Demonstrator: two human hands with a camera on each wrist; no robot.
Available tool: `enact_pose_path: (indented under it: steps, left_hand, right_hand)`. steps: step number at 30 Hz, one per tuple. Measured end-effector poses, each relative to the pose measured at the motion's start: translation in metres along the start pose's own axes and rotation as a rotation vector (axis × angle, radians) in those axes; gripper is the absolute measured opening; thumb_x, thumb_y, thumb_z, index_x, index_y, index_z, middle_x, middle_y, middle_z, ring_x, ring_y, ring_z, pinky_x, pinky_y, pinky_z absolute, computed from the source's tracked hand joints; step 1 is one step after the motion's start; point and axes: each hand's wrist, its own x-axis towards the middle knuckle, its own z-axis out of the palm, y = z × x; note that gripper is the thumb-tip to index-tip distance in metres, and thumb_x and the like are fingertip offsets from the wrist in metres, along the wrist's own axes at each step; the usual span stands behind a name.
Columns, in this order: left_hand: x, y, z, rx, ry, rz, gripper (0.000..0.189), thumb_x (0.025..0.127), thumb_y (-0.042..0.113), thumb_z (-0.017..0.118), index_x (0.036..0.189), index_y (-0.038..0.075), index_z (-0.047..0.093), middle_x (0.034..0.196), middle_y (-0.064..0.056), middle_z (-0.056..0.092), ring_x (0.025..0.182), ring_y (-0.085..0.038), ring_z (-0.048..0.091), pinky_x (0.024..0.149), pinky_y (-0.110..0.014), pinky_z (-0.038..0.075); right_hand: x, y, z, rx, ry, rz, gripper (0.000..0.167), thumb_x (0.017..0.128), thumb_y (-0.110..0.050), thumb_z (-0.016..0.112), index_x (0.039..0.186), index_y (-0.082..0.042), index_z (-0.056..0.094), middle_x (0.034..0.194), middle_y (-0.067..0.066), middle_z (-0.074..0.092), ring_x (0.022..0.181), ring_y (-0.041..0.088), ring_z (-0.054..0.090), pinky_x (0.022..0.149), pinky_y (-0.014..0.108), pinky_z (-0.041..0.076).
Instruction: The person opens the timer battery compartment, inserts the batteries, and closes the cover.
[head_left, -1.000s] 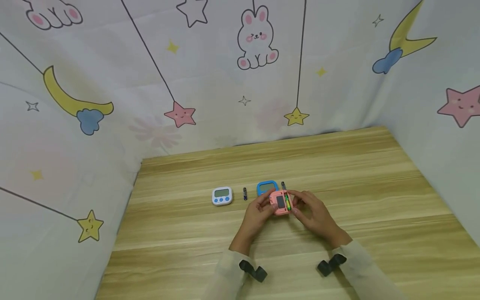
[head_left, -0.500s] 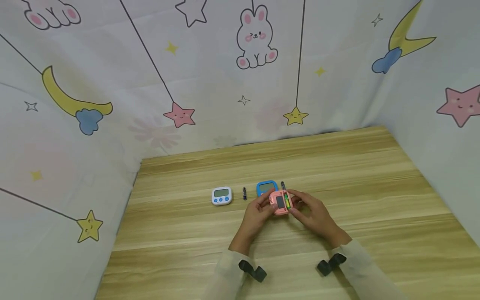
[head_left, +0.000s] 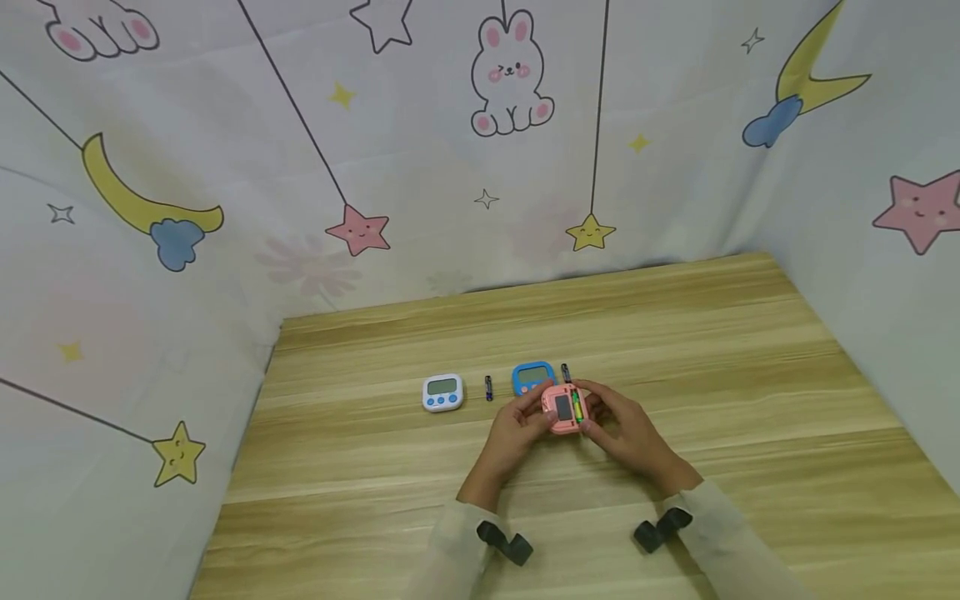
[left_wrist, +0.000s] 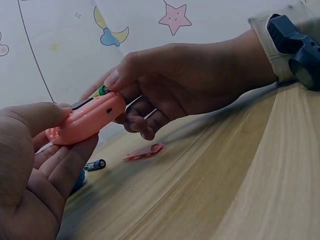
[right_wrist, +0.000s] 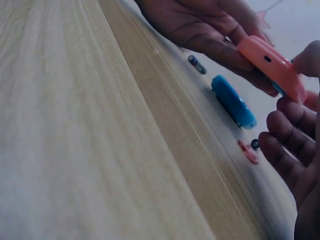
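A pink digital timer point(head_left: 562, 408) is held back side up above the table, its battery slot uncovered. A green battery point(head_left: 578, 406) lies in that slot, one end showing in the left wrist view. My left hand point(head_left: 512, 433) grips the timer's left side, thumb on the back and fingers beneath. My right hand point(head_left: 633, 429) is at the timer's right side; its thumb point(left_wrist: 120, 76) presses at the near end of the battery, the index finger reaching toward the other end. The remaining right fingers curl loosely below. Beneath them, a pink battery cover point(left_wrist: 144, 152) lies on the table.
Behind the pink timer lies a blue timer point(head_left: 533, 374), partly covered. A dark battery point(head_left: 566, 372) sits right of it, another battery point(head_left: 489, 387) left of it. Farther left is a white timer point(head_left: 443, 392). Printed fabric walls point(head_left: 420, 167) enclose the wooden table point(head_left: 360, 467).
The pink timer has shifted slightly right and toward me, uncovering more of the blue timer. My right thumb has moved slightly along the battery's near end. Both forearms stay put.
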Motion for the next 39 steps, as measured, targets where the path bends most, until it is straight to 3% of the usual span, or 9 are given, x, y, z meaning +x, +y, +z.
enact_pose_path:
  steps: [6, 11, 16, 20, 26, 32, 35, 39]
  left_hand:
    - [0.0, -0.001, 0.001, 0.012, -0.008, 0.001, 0.054, 0.096, 0.011, 0.064, 0.146, 0.004, 0.044, 0.132, -0.013, 0.059, 0.115, -0.023, 0.061, 0.088, -0.028, 0.053]
    - [0.0, 0.001, 0.002, 0.007, -0.022, 0.011, 0.054, 0.095, 0.008, 0.063, 0.145, 0.003, 0.044, 0.133, -0.015, 0.058, 0.117, -0.024, 0.06, 0.089, -0.028, 0.052]
    - [0.0, 0.002, 0.003, 0.002, -0.042, 0.02, 0.055, 0.095, 0.007, 0.063, 0.146, 0.003, 0.043, 0.137, -0.014, 0.055, 0.118, -0.025, 0.059, 0.091, -0.029, 0.052]
    - [0.0, 0.003, 0.004, 0.013, -0.05, 0.021, 0.055, 0.095, 0.008, 0.064, 0.146, 0.005, 0.044, 0.139, -0.01, 0.054, 0.118, -0.025, 0.059, 0.09, -0.029, 0.052]
    - [0.0, 0.005, 0.006, -0.002, -0.061, 0.017, 0.056, 0.096, 0.009, 0.063, 0.147, 0.004, 0.042, 0.141, -0.012, 0.052, 0.118, -0.026, 0.059, 0.091, -0.031, 0.052]
    - [0.001, 0.007, 0.002, 0.009, 0.041, -0.024, 0.053, 0.095, 0.008, 0.063, 0.146, 0.01, 0.046, 0.134, -0.014, 0.057, 0.116, -0.021, 0.06, 0.09, -0.027, 0.052]
    - [0.002, 0.009, 0.0, -0.012, 0.074, -0.045, 0.054, 0.095, 0.006, 0.062, 0.146, 0.01, 0.045, 0.136, -0.015, 0.056, 0.118, -0.023, 0.059, 0.09, -0.028, 0.052]
    - [0.0, 0.019, 0.002, -0.039, 0.076, -0.038, 0.054, 0.095, 0.006, 0.062, 0.146, 0.01, 0.045, 0.137, -0.015, 0.055, 0.119, -0.023, 0.058, 0.091, -0.028, 0.052]
  right_hand:
    - [0.002, -0.007, 0.001, 0.01, -0.007, 0.034, 0.059, 0.086, 0.001, 0.07, 0.14, -0.007, 0.045, 0.091, -0.001, 0.058, 0.077, 0.01, 0.055, 0.065, 0.025, 0.051]
    - [0.009, -0.032, -0.004, 0.096, -0.032, 0.104, 0.055, 0.085, 0.008, 0.065, 0.135, 0.003, 0.041, 0.087, 0.009, 0.058, 0.073, 0.014, 0.054, 0.061, 0.027, 0.05]
    - [0.014, -0.047, -0.009, 0.161, -0.067, 0.168, 0.055, 0.082, 0.014, 0.06, 0.132, 0.008, 0.037, 0.083, 0.01, 0.06, 0.068, 0.013, 0.052, 0.058, 0.027, 0.048]
    - [0.014, -0.044, -0.008, 0.207, -0.068, 0.17, 0.054, 0.082, 0.017, 0.058, 0.13, 0.008, 0.034, 0.086, 0.011, 0.061, 0.067, 0.009, 0.048, 0.055, 0.025, 0.043]
    - [0.007, -0.014, -0.002, 0.263, -0.042, 0.138, 0.052, 0.086, 0.017, 0.055, 0.131, 0.003, 0.035, 0.086, 0.011, 0.062, 0.063, 0.011, 0.05, 0.053, 0.025, 0.044]
    - [0.004, 0.0, -0.007, 0.132, 0.034, 0.054, 0.046, 0.09, 0.011, 0.06, 0.132, -0.001, 0.049, 0.078, 0.005, 0.057, 0.063, 0.016, 0.054, 0.054, 0.025, 0.045]
    - [0.003, 0.002, -0.012, -0.023, 0.02, 0.057, 0.041, 0.089, -0.001, 0.067, 0.129, -0.008, 0.056, 0.091, 0.001, 0.06, 0.077, 0.014, 0.053, 0.065, 0.026, 0.046]
    - [0.001, 0.007, -0.018, -0.216, -0.024, 0.057, 0.042, 0.087, -0.016, 0.073, 0.127, -0.015, 0.06, 0.115, -0.003, 0.06, 0.106, 0.017, 0.048, 0.089, 0.039, 0.041]
